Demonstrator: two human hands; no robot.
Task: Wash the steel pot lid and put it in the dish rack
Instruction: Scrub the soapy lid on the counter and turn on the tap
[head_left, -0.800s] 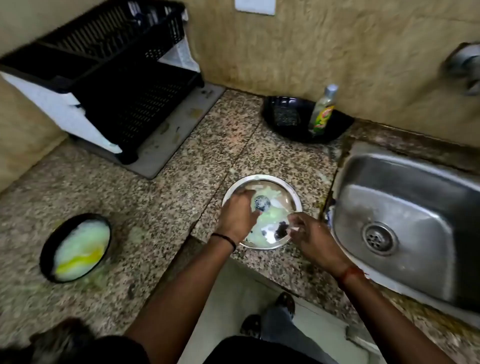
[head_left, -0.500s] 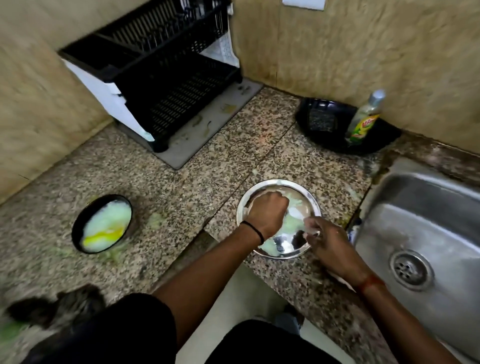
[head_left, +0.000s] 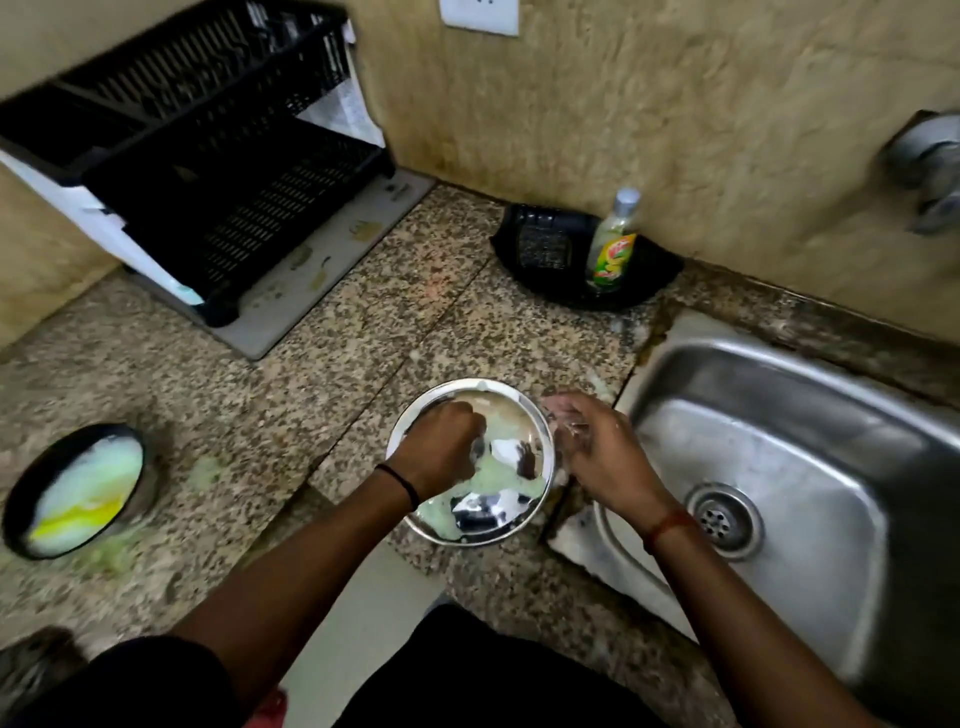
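Note:
The steel pot lid (head_left: 498, 514) lies flat on the granite counter, just left of the sink, smeared with pale green suds. My left hand (head_left: 441, 447) is closed in a fist over the lid's middle, where its knob sat, and hides the knob. My right hand (head_left: 597, 452) is at the lid's right rim with its fingers curled and blurred; whether they hold anything is unclear. The black dish rack (head_left: 208, 156) stands at the back left, with nothing visible in it.
The steel sink (head_left: 779, 395) is on the right, with a tap (head_left: 930, 166) on the wall above it. A dish soap bottle (head_left: 613, 244) stands in a black tray (head_left: 654, 275) at the back. A dark bowl (head_left: 148, 467) of soapy liquid sits at the left.
My left hand has moved from beside the knob to over it and closed. My right hand has slid from the lid's face out to its right rim. The view has shifted.

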